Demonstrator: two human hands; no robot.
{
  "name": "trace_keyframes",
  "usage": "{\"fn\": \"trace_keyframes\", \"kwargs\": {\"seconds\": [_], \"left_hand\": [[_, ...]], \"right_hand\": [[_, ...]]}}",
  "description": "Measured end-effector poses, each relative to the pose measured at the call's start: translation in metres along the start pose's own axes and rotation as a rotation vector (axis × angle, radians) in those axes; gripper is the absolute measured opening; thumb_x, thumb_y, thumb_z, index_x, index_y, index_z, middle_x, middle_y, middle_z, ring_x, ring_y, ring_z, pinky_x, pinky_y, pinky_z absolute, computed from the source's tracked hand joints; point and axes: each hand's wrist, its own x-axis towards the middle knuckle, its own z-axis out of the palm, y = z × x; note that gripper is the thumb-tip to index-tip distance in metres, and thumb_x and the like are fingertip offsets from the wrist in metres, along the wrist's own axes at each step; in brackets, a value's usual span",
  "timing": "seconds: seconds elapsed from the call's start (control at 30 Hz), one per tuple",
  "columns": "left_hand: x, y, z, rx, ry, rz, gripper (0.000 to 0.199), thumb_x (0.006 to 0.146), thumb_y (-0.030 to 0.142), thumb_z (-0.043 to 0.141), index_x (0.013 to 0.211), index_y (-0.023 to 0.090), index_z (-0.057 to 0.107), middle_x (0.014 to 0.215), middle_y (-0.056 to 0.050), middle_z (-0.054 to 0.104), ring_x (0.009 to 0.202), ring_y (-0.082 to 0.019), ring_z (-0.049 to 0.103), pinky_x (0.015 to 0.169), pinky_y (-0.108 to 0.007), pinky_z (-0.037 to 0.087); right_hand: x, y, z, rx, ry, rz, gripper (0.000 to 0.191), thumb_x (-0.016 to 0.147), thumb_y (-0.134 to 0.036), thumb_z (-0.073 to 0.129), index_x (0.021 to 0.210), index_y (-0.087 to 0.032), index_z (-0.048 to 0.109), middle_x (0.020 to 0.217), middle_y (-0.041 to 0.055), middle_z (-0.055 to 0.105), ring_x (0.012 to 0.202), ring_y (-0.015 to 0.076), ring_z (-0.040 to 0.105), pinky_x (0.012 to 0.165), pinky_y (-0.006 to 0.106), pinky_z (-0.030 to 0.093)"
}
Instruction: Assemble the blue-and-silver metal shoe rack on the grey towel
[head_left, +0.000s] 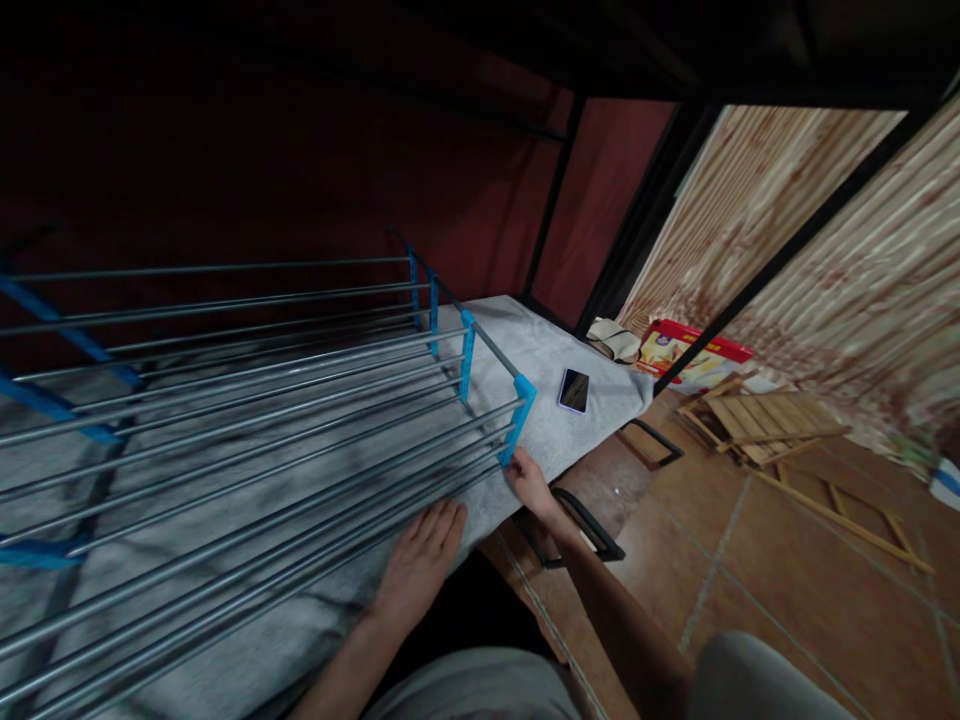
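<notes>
A folding drying rack (300, 440) with grey metal bars and blue plastic joints lies across a table covered with a grey-white cloth (551, 345). My right hand (529, 484) has its fingers curled at the lower end of the blue corner joint (517, 420), at the rack's near right. Flat on the cloth beside the nearest bars rests my left hand (426, 548), its fingers stretched out and holding nothing. Farther right on the cloth lies a dark-screened phone (574, 390) with a light purple edge.
Black metal posts (555, 200) rise at the table's back corner. On the tiled floor (720, 540) to the right are a folded wooden chair-like frame (780, 425) and a red and yellow box (690, 355). Black chair parts (589, 525) stand by the table's edge. Striped curtains (825, 250) hang beyond.
</notes>
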Motion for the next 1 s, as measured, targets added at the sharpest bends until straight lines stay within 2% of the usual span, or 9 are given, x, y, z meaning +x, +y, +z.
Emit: {"fn": "trace_keyframes", "kwargs": {"seconds": [0.13,0.23,0.3,0.5,0.73,1.0], "left_hand": [[0.001,-0.003,0.014,0.05,-0.198,-0.25,0.053,0.093,0.005,0.034,0.14,0.013,0.056,0.138,-0.017,0.062,0.125,-0.03,0.06,0.105,-0.046,0.05],[0.015,-0.013,0.014,-0.04,-0.328,-0.309,0.054,0.094,0.004,0.03,0.141,0.016,0.054,0.136,-0.014,0.064,0.119,-0.026,0.064,0.099,-0.042,0.052],[0.022,-0.019,0.011,-0.104,-0.374,-0.351,0.053,0.096,0.006,0.027,0.141,0.018,0.053,0.134,-0.015,0.065,0.115,-0.026,0.066,0.095,-0.04,0.054],[0.025,-0.023,0.012,-0.224,-0.429,-0.419,0.053,0.098,0.011,0.025,0.146,0.021,0.048,0.136,-0.013,0.065,0.117,-0.026,0.067,0.097,-0.042,0.052],[0.023,-0.025,0.017,-0.293,-0.411,-0.417,0.052,0.098,0.011,0.027,0.145,0.019,0.049,0.135,-0.011,0.067,0.123,-0.021,0.063,0.105,-0.036,0.047],[0.024,-0.027,0.011,-0.304,-0.416,-0.405,0.052,0.099,0.013,0.027,0.146,0.019,0.049,0.139,-0.012,0.063,0.123,-0.025,0.064,0.103,-0.04,0.05]], "right_hand": [[0.001,0.003,0.001,-0.021,-0.002,0.008,0.035,0.07,-0.017,0.046,0.1,-0.022,0.063,0.099,0.0042,0.066,0.093,0.0209,0.06,0.092,0.037,0.049],[0.0,0.003,0.001,-0.041,-0.007,0.021,0.03,0.072,-0.019,0.047,0.097,-0.022,0.062,0.095,0.0037,0.066,0.09,0.0208,0.061,0.09,0.036,0.05],[-0.001,0.002,0.002,-0.052,-0.012,0.024,0.028,0.073,-0.02,0.047,0.096,-0.023,0.061,0.094,0.0032,0.066,0.089,0.0207,0.061,0.087,0.035,0.051],[-0.001,-0.001,0.002,-0.086,-0.01,0.031,0.027,0.074,-0.02,0.048,0.096,-0.023,0.062,0.092,0.0031,0.067,0.087,0.0213,0.063,0.087,0.036,0.051],[0.002,-0.007,-0.001,-0.147,-0.023,0.052,0.024,0.074,-0.018,0.046,0.089,-0.024,0.064,0.085,0.0019,0.068,0.082,0.0208,0.063,0.086,0.034,0.051],[0.001,-0.015,-0.001,-0.166,-0.035,0.08,0.022,0.076,-0.02,0.047,0.089,-0.023,0.064,0.08,0.0009,0.067,0.08,0.0202,0.063,0.084,0.034,0.053]]}}
